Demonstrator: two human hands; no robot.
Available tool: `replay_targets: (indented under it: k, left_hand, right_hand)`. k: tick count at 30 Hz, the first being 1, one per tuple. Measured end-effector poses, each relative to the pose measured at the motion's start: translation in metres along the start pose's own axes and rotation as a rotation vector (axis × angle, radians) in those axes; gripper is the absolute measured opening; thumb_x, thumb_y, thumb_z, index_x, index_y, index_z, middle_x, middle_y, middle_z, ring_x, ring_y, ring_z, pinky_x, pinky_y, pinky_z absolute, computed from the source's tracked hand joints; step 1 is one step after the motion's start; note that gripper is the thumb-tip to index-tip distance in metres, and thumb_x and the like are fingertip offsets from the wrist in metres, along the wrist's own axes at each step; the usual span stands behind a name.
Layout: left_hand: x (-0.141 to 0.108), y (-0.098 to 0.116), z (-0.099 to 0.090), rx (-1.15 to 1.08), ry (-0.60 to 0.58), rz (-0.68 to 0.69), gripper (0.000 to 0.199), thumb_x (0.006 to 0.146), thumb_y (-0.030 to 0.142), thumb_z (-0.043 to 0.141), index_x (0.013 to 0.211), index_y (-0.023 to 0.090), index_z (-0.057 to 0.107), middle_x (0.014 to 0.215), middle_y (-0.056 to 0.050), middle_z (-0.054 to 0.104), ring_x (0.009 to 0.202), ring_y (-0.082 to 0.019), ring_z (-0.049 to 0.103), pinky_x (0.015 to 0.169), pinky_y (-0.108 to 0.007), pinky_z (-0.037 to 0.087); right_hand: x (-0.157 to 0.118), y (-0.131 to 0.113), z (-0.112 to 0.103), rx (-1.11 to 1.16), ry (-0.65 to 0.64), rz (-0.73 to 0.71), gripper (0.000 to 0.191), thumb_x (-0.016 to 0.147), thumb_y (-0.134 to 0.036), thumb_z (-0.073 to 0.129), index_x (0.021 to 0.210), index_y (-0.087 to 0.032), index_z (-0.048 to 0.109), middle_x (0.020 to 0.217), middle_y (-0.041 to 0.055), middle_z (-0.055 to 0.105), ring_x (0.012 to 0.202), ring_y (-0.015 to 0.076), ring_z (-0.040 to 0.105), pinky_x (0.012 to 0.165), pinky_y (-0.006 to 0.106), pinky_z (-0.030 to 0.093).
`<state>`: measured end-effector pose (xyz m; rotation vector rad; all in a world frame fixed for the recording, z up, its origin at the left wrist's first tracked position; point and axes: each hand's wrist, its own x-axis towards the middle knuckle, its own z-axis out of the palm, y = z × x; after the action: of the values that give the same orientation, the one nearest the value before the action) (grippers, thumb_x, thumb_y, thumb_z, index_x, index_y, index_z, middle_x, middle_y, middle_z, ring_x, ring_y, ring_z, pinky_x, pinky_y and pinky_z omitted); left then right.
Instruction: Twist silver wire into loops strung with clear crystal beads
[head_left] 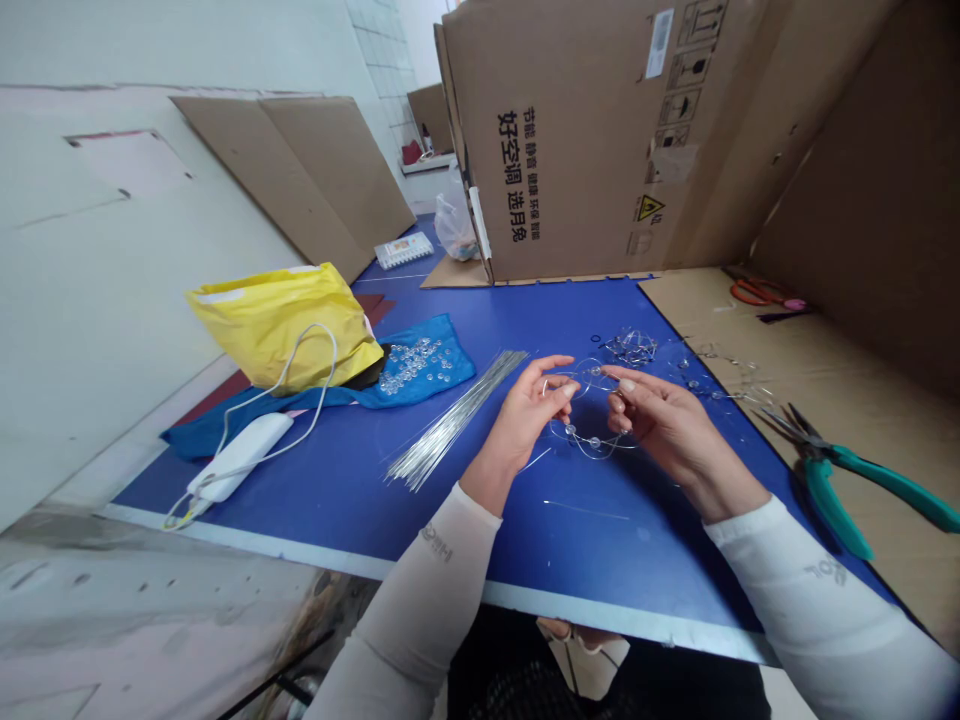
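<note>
Between my two hands hangs a beaded wire loop [595,442], thin silvery wire with clear round beads along it. My left hand [541,400] pinches its left side between thumb and fingers. On its right side, my right hand [649,408] grips the wire with thumb and forefinger. Left of my left hand lies a bundle of straight wires [457,420]. Clear beads [416,365] are spread on a blue cloth [454,340]. Just beyond my right hand sits a tangle of beaded wire [631,347]. Loose wire pieces lie on the blue tabletop [525,540] below my hands.
Pliers with green handles [829,470] lie open at the right on a cardboard sheet [885,400], with orange-handled scissors [757,291] farther back. A yellow bag [289,325] and a white power strip [240,458] with its cord are at the left. A large cardboard box [600,140] stands behind.
</note>
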<state>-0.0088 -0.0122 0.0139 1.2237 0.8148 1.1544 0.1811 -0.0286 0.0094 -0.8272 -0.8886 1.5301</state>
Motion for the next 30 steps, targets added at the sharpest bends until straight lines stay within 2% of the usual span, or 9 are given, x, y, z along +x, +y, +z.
replay_targets:
  k: [2, 4, 6, 8, 12, 17, 21, 26, 30]
  left_hand:
    - [-0.001, -0.002, 0.001, 0.203, 0.015, 0.087, 0.038, 0.086, 0.028, 0.073, 0.123, 0.026, 0.065, 0.111, -0.007, 0.065, 0.078, -0.012, 0.059, 0.066, -0.025, 0.049]
    - [-0.001, -0.004, 0.003, 0.425, 0.031, 0.191, 0.032, 0.085, 0.025, 0.074, 0.116, 0.026, 0.07, 0.118, -0.007, 0.064, 0.081, -0.013, 0.06, 0.068, -0.025, 0.051]
    - [-0.001, -0.005, 0.004, 0.586, 0.041, 0.28, 0.021, 0.084, 0.022, 0.074, 0.105, 0.025, 0.074, 0.115, -0.007, 0.065, 0.082, -0.013, 0.061, 0.07, -0.025, 0.052]
    - [-0.001, -0.005, 0.004, 0.654, 0.048, 0.337, 0.014, 0.087, 0.018, 0.071, 0.098, 0.023, 0.075, 0.108, -0.006, 0.067, 0.085, -0.014, 0.063, 0.07, -0.025, 0.053]
    - [0.002, -0.008, 0.001, 0.62, 0.097, 0.364, 0.009, 0.09, 0.022, 0.068, 0.095, 0.023, 0.074, 0.1, -0.005, 0.07, 0.088, -0.015, 0.066, 0.072, -0.025, 0.053]
    - [0.005, -0.013, -0.003, 0.476, 0.153, 0.239, 0.012, 0.091, 0.03, 0.066, 0.097, 0.022, 0.072, 0.095, -0.004, 0.07, 0.077, -0.013, 0.065, 0.066, -0.023, 0.054]
    - [0.004, -0.013, -0.002, 0.393, 0.214, 0.128, 0.018, 0.089, 0.037, 0.068, 0.098, 0.021, 0.07, 0.087, -0.002, 0.066, 0.065, -0.01, 0.06, 0.055, -0.021, 0.052]
    - [0.003, -0.012, -0.002, 0.405, 0.29, 0.122, 0.02, 0.088, 0.041, 0.07, 0.092, 0.021, 0.069, 0.082, -0.001, 0.063, 0.062, -0.01, 0.059, 0.053, -0.021, 0.051]
    - [0.002, -0.013, -0.002, 0.4, 0.281, 0.142, 0.021, 0.086, 0.042, 0.072, 0.09, 0.021, 0.068, 0.076, 0.0, 0.06, 0.062, -0.011, 0.058, 0.052, -0.02, 0.049]
  right_hand:
    - [-0.001, 0.0, 0.001, -0.011, -0.013, -0.003, 0.038, 0.076, -0.036, 0.085, 0.109, -0.019, 0.074, 0.066, -0.002, 0.064, 0.054, 0.0102, 0.052, 0.056, 0.028, 0.044]
    - [-0.002, 0.0, 0.002, -0.03, -0.038, 0.0, 0.039, 0.077, -0.037, 0.085, 0.11, -0.019, 0.073, 0.065, -0.0026, 0.064, 0.053, 0.0101, 0.052, 0.056, 0.028, 0.043]
    - [-0.002, 0.0, 0.003, -0.045, -0.06, 0.009, 0.04, 0.077, -0.037, 0.085, 0.111, -0.019, 0.072, 0.064, -0.003, 0.063, 0.052, 0.01, 0.052, 0.054, 0.027, 0.04]
    - [-0.003, 0.0, 0.003, -0.051, -0.073, 0.015, 0.041, 0.079, -0.039, 0.083, 0.113, -0.02, 0.072, 0.063, -0.003, 0.063, 0.052, 0.0106, 0.053, 0.054, 0.027, 0.039]
    - [-0.004, 0.0, 0.003, -0.066, -0.073, 0.002, 0.042, 0.082, -0.04, 0.081, 0.116, -0.02, 0.07, 0.067, -0.0017, 0.065, 0.059, 0.0127, 0.056, 0.06, 0.029, 0.042]
    - [-0.002, 0.003, 0.004, -0.148, -0.051, -0.056, 0.053, 0.077, -0.041, 0.084, 0.121, -0.019, 0.065, 0.072, -0.0018, 0.064, 0.065, 0.0134, 0.055, 0.063, 0.03, 0.043]
    - [-0.001, 0.006, 0.007, -0.352, -0.002, -0.153, 0.062, 0.071, -0.045, 0.085, 0.124, -0.021, 0.061, 0.08, -0.001, 0.064, 0.07, 0.0152, 0.058, 0.069, 0.033, 0.048]
    - [-0.002, 0.012, 0.007, -0.691, 0.08, -0.339, 0.07, 0.071, -0.048, 0.084, 0.13, -0.023, 0.056, 0.096, 0.0044, 0.066, 0.072, 0.0179, 0.06, 0.072, 0.038, 0.052]
    - [-0.001, 0.019, 0.002, -0.909, 0.133, -0.406, 0.058, 0.078, -0.039, 0.079, 0.13, -0.023, 0.058, 0.097, 0.0067, 0.069, 0.073, 0.0207, 0.063, 0.072, 0.04, 0.054]
